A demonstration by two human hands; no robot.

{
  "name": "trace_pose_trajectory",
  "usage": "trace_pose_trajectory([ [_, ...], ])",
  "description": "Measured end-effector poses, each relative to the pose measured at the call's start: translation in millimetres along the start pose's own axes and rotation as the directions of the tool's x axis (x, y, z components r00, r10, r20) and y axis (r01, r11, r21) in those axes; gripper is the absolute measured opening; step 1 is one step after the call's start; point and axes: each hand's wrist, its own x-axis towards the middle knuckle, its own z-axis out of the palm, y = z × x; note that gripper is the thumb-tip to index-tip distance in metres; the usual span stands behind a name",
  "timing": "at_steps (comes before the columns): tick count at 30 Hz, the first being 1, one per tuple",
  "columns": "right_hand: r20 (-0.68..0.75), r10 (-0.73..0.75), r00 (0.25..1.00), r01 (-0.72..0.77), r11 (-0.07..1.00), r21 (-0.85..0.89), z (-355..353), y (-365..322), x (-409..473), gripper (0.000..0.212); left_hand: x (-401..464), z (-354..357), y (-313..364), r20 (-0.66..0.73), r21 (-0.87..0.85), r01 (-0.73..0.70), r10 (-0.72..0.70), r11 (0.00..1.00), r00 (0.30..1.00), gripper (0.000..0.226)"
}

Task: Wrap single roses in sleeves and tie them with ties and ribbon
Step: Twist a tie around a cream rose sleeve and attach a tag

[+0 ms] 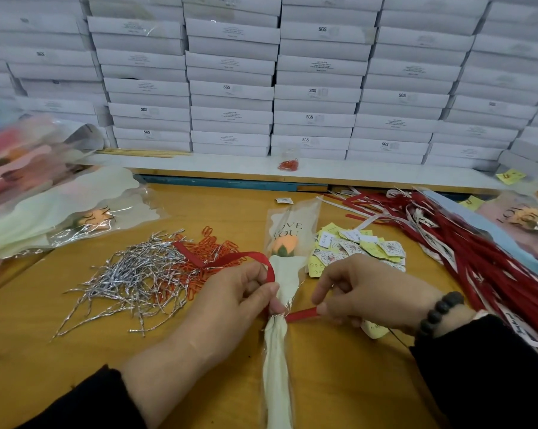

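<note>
An orange rose (283,244) lies in a clear and cream sleeve (287,275) printed "LOVE YOU", pointing away from me on the wooden table (75,351). A silver twist tie (277,316) pinches the sleeve at its neck. A red ribbon (230,258) loops around that neck. My left hand (239,298) pinches the sleeve's neck with the ribbon loop over its thumb. My right hand (363,292) grips the ribbon's short right end (301,314).
A heap of silver twist ties (131,277) and orange paper clips (212,252) lies left. Small paper tags (354,246) sit right of the rose, red ribbons (465,239) farther right. Wrapped roses (60,205) pile at left. Stacked white boxes (292,88) wall the back.
</note>
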Motion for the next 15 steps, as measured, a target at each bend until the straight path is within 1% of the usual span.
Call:
trace_pose_trajectory([
  [4, 0.040, 0.013, 0.999, -0.012, 0.999, -0.036, -17, 8, -5, 0.010, 1, 1, 0, -0.014, 0.023, 0.010, -0.009, 1.000, 1.000, 0.020],
  [5, 0.059, 0.010, 0.998, -0.011, 1.000, 0.014, -22, 9, -7, 0.010, 1, 2, 1, -0.018, 0.025, 0.013, -0.013, 1.000, 1.000, 0.021],
  [6, 0.075, -0.007, 0.997, -0.002, 0.993, 0.121, -27, 10, -9, 0.010, 1, 2, 1, -0.019, 0.027, 0.019, -0.019, 0.999, 1.000, 0.021],
  [7, 0.080, -0.043, 0.996, 0.020, 0.962, 0.272, -31, 11, -11, 0.011, 2, 2, 1, -0.018, 0.031, 0.026, -0.025, 0.999, 1.000, 0.021],
  [8, 0.062, -0.089, 0.994, 0.052, 0.894, 0.446, -34, 12, -13, 0.012, 2, 2, 1, -0.017, 0.037, 0.033, -0.032, 0.999, 0.999, 0.020],
  [9, 0.023, -0.134, 0.991, 0.093, 0.788, 0.609, -35, 13, -13, 0.013, 1, 2, 1, -0.014, 0.042, 0.039, -0.039, 0.998, 0.999, 0.020],
  [10, -0.026, -0.170, 0.985, 0.134, 0.667, 0.733, -36, 13, -12, 0.014, 1, 2, 2, -0.012, 0.048, 0.045, -0.044, 0.998, 0.999, 0.020],
  [11, -0.078, -0.192, 0.978, 0.173, 0.554, 0.814, -34, 14, -10, 0.016, 1, 2, 2, -0.010, 0.057, 0.047, -0.047, 0.997, 0.999, 0.020],
  [12, -0.126, -0.200, 0.972, 0.207, 0.463, 0.862, -31, 14, -7, 0.019, 1, 2, 3, -0.009, 0.063, 0.046, -0.046, 0.997, 0.999, 0.020],
  [13, -0.168, -0.207, 0.964, 0.240, 0.400, 0.884, -28, 13, -5, 0.022, 0, 2, 3, -0.009, 0.061, 0.046, -0.046, 0.997, 0.999, 0.020],
  [14, -0.208, -0.212, 0.955, 0.275, 0.367, 0.889, -25, 13, -3, 0.024, 0, 2, 4, -0.006, 0.051, 0.048, -0.048, 0.998, 0.999, 0.018],
  [15, -0.247, -0.213, 0.945, 0.311, 0.365, 0.877, -22, 12, 0, 0.024, 0, 2, 5, -0.003, 0.044, 0.050, -0.050, 0.998, 0.999, 0.016],
])
